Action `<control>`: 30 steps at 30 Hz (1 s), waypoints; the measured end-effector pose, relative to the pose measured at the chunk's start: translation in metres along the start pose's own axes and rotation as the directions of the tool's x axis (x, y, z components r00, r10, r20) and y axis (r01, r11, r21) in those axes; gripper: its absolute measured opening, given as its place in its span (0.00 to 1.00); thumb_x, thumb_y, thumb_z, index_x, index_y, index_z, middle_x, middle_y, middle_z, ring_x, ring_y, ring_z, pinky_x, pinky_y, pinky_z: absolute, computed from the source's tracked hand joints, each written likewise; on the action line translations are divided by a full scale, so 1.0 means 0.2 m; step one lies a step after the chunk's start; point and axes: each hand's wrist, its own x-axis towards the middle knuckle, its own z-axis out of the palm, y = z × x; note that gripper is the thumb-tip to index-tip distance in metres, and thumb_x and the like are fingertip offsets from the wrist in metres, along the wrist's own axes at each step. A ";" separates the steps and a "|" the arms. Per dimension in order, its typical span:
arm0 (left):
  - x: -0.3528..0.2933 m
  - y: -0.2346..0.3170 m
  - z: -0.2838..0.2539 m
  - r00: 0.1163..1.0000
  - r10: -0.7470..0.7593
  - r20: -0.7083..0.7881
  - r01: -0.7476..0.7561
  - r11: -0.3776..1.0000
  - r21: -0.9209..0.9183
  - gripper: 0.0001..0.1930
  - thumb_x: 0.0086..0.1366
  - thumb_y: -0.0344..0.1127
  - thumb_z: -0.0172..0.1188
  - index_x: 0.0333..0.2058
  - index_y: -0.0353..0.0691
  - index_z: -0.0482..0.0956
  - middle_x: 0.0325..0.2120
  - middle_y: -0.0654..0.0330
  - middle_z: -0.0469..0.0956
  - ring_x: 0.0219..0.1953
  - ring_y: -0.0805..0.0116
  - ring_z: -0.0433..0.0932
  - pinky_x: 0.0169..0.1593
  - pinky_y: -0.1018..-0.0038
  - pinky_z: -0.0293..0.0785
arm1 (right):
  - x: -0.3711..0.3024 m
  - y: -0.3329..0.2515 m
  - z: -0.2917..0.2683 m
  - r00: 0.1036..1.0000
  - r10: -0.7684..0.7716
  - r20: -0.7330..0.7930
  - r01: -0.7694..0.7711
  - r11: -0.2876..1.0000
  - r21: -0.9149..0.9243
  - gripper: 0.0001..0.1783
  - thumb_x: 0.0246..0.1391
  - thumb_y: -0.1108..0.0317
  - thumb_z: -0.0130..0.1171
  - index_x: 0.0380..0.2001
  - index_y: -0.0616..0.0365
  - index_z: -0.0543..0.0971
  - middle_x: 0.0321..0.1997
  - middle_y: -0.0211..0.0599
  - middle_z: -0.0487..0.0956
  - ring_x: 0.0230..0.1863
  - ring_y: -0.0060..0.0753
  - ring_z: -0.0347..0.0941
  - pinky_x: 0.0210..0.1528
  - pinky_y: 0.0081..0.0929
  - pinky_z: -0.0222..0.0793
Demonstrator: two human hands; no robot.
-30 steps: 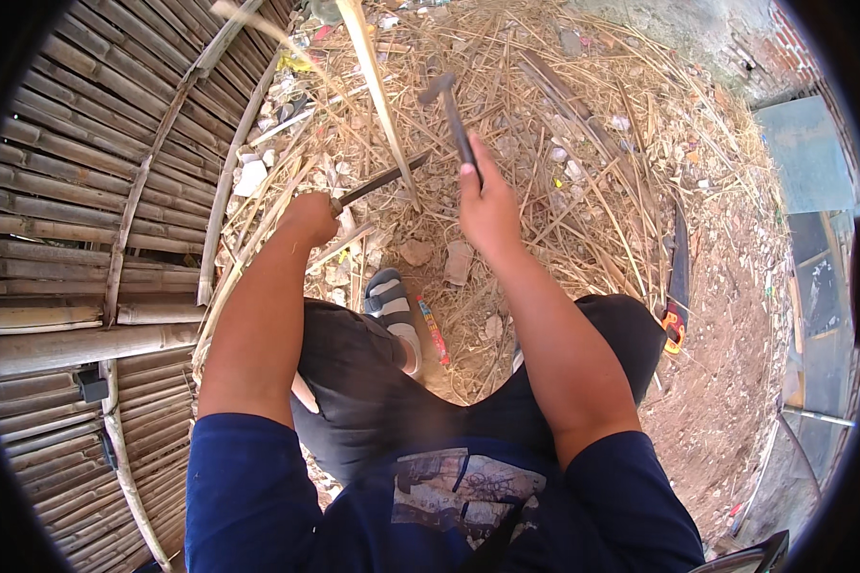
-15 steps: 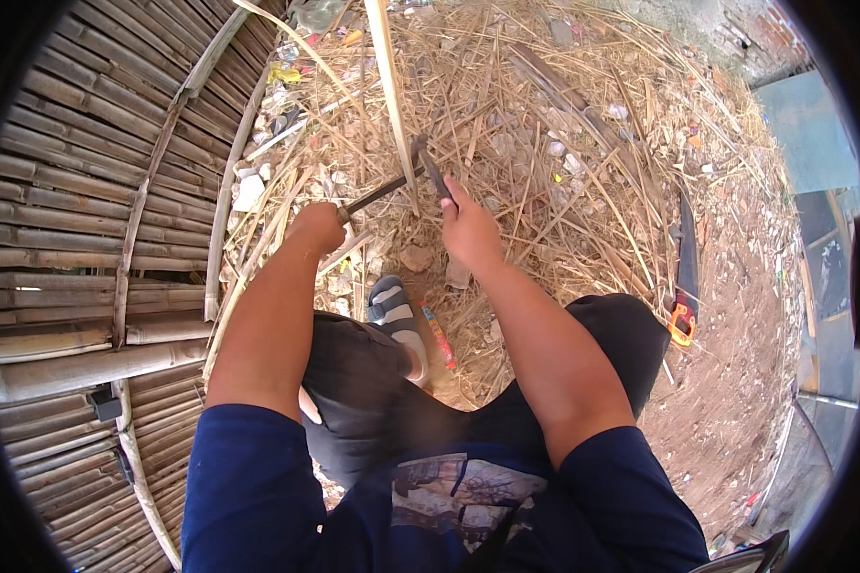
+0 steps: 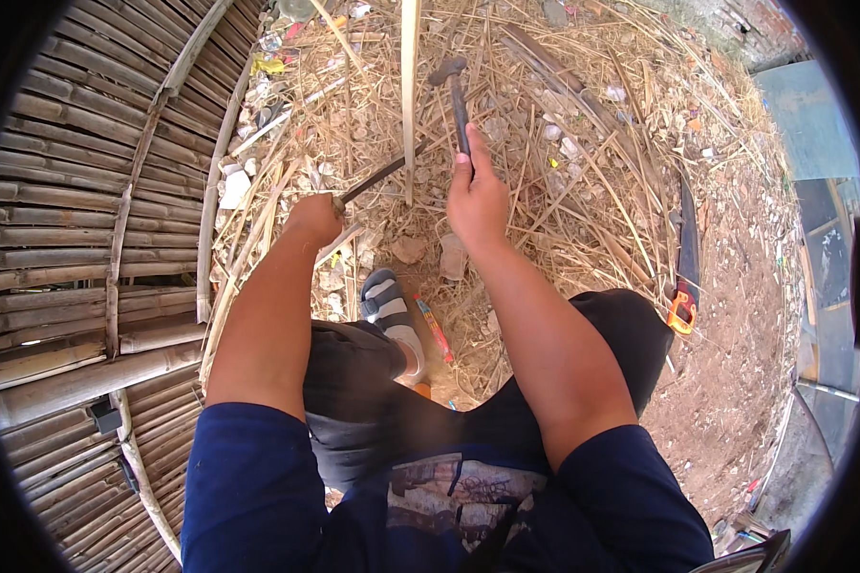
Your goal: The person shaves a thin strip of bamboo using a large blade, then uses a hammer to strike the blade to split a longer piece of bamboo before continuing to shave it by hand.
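My left hand (image 3: pixel 312 220) is closed round the handle of a long dark knife (image 3: pixel 377 179). Its blade slants up and to the right, meeting the lower part of a pale bamboo strip (image 3: pixel 410 86) that comes down from the top edge. Whether the blade sits in the bamboo or against it, I cannot tell. A hammer (image 3: pixel 460 105) is gripped in my right hand (image 3: pixel 478 205), its dark head raised just right of the strip and apart from both strip and knife.
Dry straw and bamboo scraps (image 3: pixel 564 220) litter the ground. A bamboo slat wall (image 3: pixel 76 220) runs along the left. At the right lies a handsaw with an orange handle (image 3: pixel 680 312). A red wrapper (image 3: pixel 434 328) lies beside my sandalled foot (image 3: pixel 387 304).
The hammer has lifted up and away from the knife, to the right. My left hand and the knife have shifted slightly, and the bamboo strip now stands more upright.
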 end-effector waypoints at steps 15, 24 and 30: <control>0.06 -0.03 0.16 0.991 -0.062 0.115 0.052 0.995 0.089 0.15 0.59 0.40 0.59 0.43 0.40 0.83 0.43 0.47 0.82 0.48 0.49 0.81 0.52 0.60 0.77 | 0.06 0.13 0.12 0.990 0.070 0.125 -0.068 0.997 -0.020 0.25 0.67 0.58 0.46 0.67 0.41 0.67 0.42 0.56 0.82 0.44 0.62 0.78 0.49 0.49 0.72; 0.14 0.03 0.22 0.994 -0.050 0.096 0.045 0.997 0.055 0.16 0.59 0.37 0.59 0.46 0.43 0.83 0.45 0.48 0.82 0.50 0.52 0.81 0.53 0.61 0.77 | -0.06 0.64 0.26 0.905 0.103 0.414 0.030 0.952 -0.304 0.25 0.67 0.59 0.46 0.66 0.46 0.68 0.55 0.51 0.79 0.57 0.55 0.74 0.59 0.48 0.69; 0.17 -0.01 0.28 0.993 -0.057 0.102 0.052 0.998 0.044 0.16 0.61 0.38 0.59 0.47 0.44 0.82 0.46 0.50 0.82 0.51 0.52 0.80 0.53 0.60 0.77 | -0.07 0.51 0.24 0.897 0.303 0.323 -0.185 0.919 -0.348 0.25 0.66 0.59 0.47 0.65 0.51 0.69 0.55 0.52 0.79 0.56 0.56 0.74 0.58 0.47 0.70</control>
